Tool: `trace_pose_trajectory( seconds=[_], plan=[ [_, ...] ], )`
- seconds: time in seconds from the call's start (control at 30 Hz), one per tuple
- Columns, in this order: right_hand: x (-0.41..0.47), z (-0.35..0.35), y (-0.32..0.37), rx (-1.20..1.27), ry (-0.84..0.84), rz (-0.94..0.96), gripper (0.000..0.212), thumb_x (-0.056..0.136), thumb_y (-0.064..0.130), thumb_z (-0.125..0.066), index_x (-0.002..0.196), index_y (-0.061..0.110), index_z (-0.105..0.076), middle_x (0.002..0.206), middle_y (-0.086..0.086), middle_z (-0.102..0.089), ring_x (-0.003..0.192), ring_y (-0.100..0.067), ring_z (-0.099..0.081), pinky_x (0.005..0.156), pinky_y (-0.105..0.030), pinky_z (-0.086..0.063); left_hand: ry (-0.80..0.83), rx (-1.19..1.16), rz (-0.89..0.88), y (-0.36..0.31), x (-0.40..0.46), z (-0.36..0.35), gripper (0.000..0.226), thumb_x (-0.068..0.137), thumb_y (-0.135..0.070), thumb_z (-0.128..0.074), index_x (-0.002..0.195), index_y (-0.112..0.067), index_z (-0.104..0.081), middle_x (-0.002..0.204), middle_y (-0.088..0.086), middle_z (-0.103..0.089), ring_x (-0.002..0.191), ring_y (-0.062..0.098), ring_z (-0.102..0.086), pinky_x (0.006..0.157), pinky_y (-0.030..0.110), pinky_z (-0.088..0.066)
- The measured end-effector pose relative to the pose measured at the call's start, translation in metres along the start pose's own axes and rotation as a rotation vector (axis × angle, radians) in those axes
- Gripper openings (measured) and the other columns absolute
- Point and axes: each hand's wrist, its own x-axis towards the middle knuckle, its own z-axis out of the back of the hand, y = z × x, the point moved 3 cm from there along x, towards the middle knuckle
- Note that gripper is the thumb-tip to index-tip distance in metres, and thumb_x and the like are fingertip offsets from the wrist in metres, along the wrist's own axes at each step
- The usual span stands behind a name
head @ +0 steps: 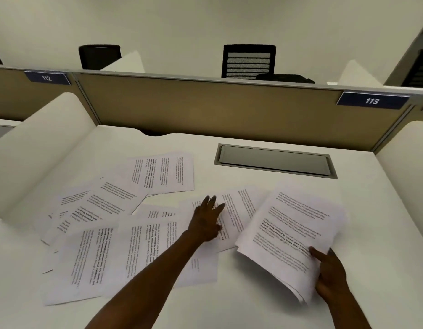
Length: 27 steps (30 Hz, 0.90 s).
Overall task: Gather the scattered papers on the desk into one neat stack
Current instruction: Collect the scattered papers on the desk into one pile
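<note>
right hand (330, 274): fingers clamped on a gathered stack (293, 236), held off the tabletop (372, 233) to take more sheets | left hand (207, 220): fingers apart, flat on a sheet (234, 212) just left of stack, likely to slide it over | loose papers (115, 224): further left of stack, overlapping | cable tray (274, 160): behind stack, lid closed, contents unseen

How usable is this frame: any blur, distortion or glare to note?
Head view: wide-angle bending curves the partition top; dim, even light, no glare; the stack in the right hand is motion-smeared, as are the left hand fingertips; printed text is unreadable.
</note>
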Motion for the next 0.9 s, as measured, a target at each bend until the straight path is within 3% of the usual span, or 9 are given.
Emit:
trace_pose_trajectory(
  seconds=[0.1,0.17,0.27,0.37,0.57,0.67,0.8,0.9],
  plan=[
    [-0.002,0.000,-0.002,-0.041,-0.018,-0.004,0.045,0.091,0.001,-0.057,0.134,0.012,-0.054,0.127,-0.019,-0.063,0.111,-0.042,-0.061,0.089,-0.052,-0.053,0.056,0.035,0.078,0.015,0.012,0.004,0.105,0.082,-0.048,-0.070,0.157,-0.030,0.001,0.164,0.008,0.016,0.152,0.028,0.015,0.122,0.052,-0.002],
    [-0.007,-0.009,-0.006,-0.107,-0.004,0.000,0.042,0.090,0.002,-0.060,0.132,0.010,-0.056,0.125,-0.018,-0.064,0.106,-0.039,-0.062,0.090,-0.049,-0.051,0.114,-0.001,0.125,0.019,0.017,0.006,0.117,0.076,-0.054,-0.074,0.155,-0.032,0.009,0.164,0.011,0.016,0.152,0.030,0.011,0.121,0.055,-0.005],
    [-0.010,-0.026,-0.015,-0.169,0.010,0.009,0.043,0.089,0.001,-0.063,0.131,0.008,-0.056,0.120,-0.015,-0.065,0.096,-0.029,-0.064,0.083,-0.039,-0.051,0.152,0.047,0.172,0.021,0.022,0.007,0.129,0.067,-0.064,-0.075,0.154,-0.032,0.014,0.164,0.017,0.003,0.151,0.037,-0.005,0.119,0.056,-0.013],
    [-0.006,-0.044,-0.029,-0.218,-0.009,0.007,0.048,0.088,0.000,-0.065,0.134,0.008,-0.054,0.124,-0.014,-0.064,0.102,-0.032,-0.062,0.095,-0.047,-0.049,0.107,0.136,0.168,0.022,0.024,0.008,0.137,0.058,-0.074,-0.074,0.155,-0.029,0.013,0.157,0.017,-0.021,0.140,0.036,-0.025,0.112,0.052,-0.024],
    [-0.012,-0.073,-0.047,-0.423,-0.101,0.107,0.051,0.090,0.008,-0.066,0.138,0.011,-0.051,0.131,-0.014,-0.061,0.115,-0.033,-0.059,0.105,-0.049,-0.045,0.030,0.117,0.204,0.023,0.028,0.013,0.132,0.063,-0.070,-0.073,0.156,-0.022,0.008,0.141,0.016,-0.039,0.130,0.034,-0.036,0.105,0.050,-0.030],
    [-0.017,-0.082,-0.047,-0.508,-0.122,0.141,0.053,0.088,0.011,-0.068,0.138,0.009,-0.050,0.130,-0.015,-0.061,0.115,-0.034,-0.059,0.104,-0.045,-0.046,0.057,-0.055,0.252,0.023,0.031,0.011,0.115,0.075,-0.064,-0.067,0.157,-0.020,0.000,0.144,0.013,-0.044,0.133,0.032,-0.039,0.108,0.050,-0.031],
    [-0.023,-0.088,-0.043,-0.542,-0.116,0.156,0.051,0.086,0.006,-0.070,0.134,0.007,-0.051,0.124,-0.017,-0.063,0.112,-0.033,-0.060,0.096,-0.036,-0.045,-0.024,-0.345,0.297,0.017,0.032,0.009,0.077,0.095,-0.058,-0.041,0.155,-0.014,-0.022,0.148,0.018,-0.043,0.138,0.032,-0.041,0.115,0.045,-0.033],
    [-0.026,-0.090,-0.042,-0.601,-0.109,0.180,0.051,0.085,0.004,-0.071,0.132,0.006,-0.052,0.122,-0.019,-0.064,0.111,-0.035,-0.060,0.095,-0.036,-0.044,0.006,-0.383,0.328,0.008,0.025,0.008,0.083,0.093,-0.066,-0.038,0.153,-0.010,-0.026,0.152,0.021,-0.038,0.140,0.033,-0.038,0.116,0.045,-0.031]
  ],
)
